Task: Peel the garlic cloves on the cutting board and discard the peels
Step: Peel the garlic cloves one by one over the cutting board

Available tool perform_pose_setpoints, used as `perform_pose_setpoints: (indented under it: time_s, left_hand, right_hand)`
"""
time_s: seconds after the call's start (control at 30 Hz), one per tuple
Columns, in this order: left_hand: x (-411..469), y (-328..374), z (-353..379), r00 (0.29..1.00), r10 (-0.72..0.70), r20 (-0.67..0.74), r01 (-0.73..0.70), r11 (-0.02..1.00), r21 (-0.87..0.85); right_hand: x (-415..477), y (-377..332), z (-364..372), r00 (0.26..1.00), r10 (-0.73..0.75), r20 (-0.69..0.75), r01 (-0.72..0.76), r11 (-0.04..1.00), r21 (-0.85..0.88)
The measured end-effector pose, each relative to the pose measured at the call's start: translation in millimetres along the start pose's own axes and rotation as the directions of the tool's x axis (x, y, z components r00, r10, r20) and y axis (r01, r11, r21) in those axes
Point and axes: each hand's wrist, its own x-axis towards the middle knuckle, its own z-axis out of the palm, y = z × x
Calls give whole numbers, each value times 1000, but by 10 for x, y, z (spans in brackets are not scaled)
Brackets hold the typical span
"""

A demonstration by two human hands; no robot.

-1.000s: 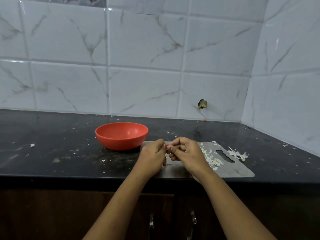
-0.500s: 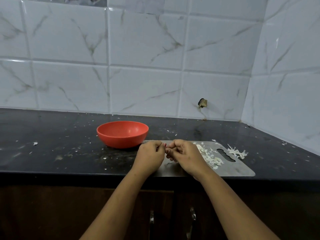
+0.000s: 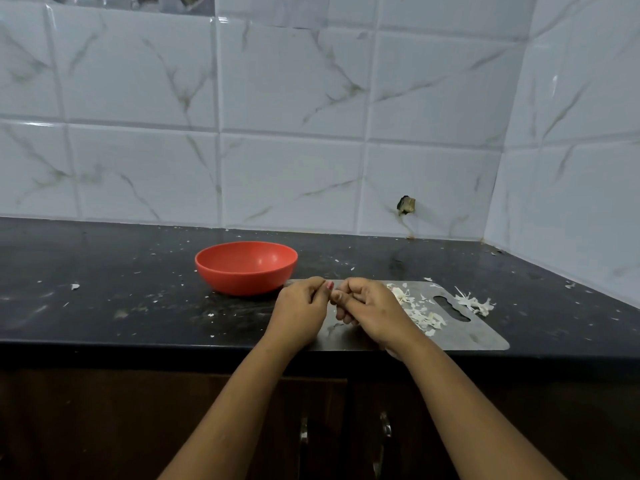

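A grey cutting board point(image 3: 481, 336) lies at the front edge of the black counter. My left hand point(image 3: 299, 310) and my right hand point(image 3: 370, 310) meet fingertip to fingertip above the board's left half. Both have curled fingers and seem to pinch a small garlic clove between them; the clove itself is hidden by the fingers. A heap of white garlic peels point(image 3: 424, 315) lies on the board just right of my right hand. More peels point(image 3: 474, 303) lie past the board's handle slot.
An orange bowl point(image 3: 246, 266) stands on the black counter point(image 3: 121, 292) just behind and left of my left hand. Small peel flecks are scattered over the counter. Tiled walls close the back and the right side. Cabinet doors with handles point(image 3: 384, 427) sit below.
Both hands have stayed together over the board with only slight finger motion. The view has shifted a little, so the bowl and board sit slightly higher in the frame.
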Motion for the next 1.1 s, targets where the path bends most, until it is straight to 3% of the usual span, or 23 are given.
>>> perform_pose_setpoints:
  time_s: [0.27,0.63,0.87,0.97,1.1]
  left_hand:
    - [-8,-10,61,994,78,-72,-74,995,68]
    - [-50,61,-14,999,47,-28,-53,961,-270]
    - [-44,30,-77,995,-95,9,89,884,-459]
    - [-58,58,-65,995,-86,-44,63,926,-372]
    - [-101,100,16,980,98,-171,-104,994,-27]
  right_hand:
    - [4,-40,-49,994,64,90,-70,996,63]
    - [16,-40,-83,986,138,96,-157,961,229]
    - [33,-15,-65,988,148,41,-154,957,248]
    - [16,-22,-62,988,154,31,-157,961,226]
    - [5,-30,-43,989,148,-30,-140,972,188]
